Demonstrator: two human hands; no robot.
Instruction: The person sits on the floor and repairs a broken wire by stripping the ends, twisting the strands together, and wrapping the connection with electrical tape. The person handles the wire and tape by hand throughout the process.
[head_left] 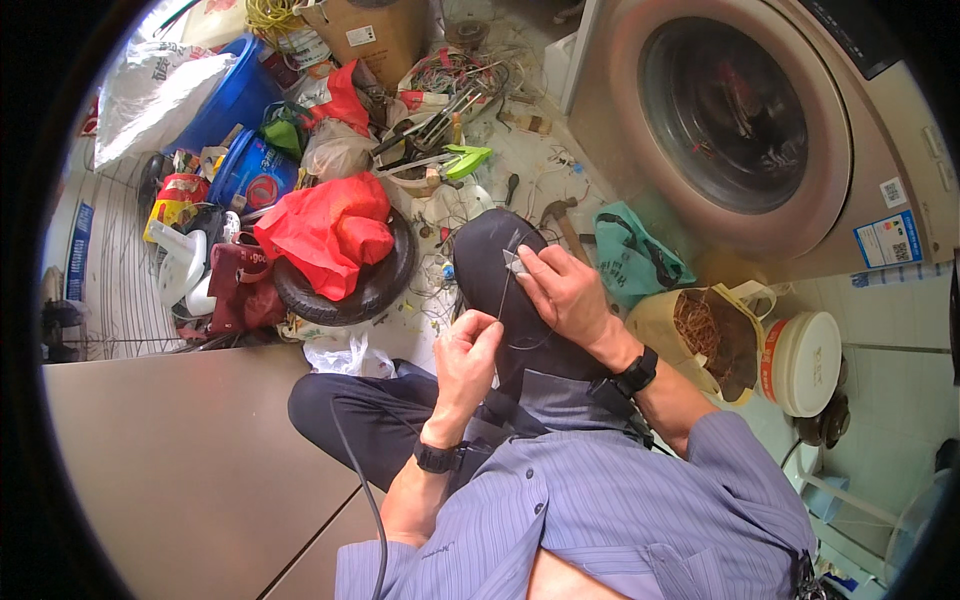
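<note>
Thin dark wire (503,294) over black-trousered knee (478,258): left hand (466,358) pinching its six-o'clock end, right hand (566,292) pinching small silvery flat piece (514,263) at twelve. Seemingly mid-work; amount done, left: unclear.

Littered pale floor (532,170), a front-loading washing machine (735,120) over there, smooth beige panel (190,460) opposite, pale tiling (900,395), bright light.
</note>
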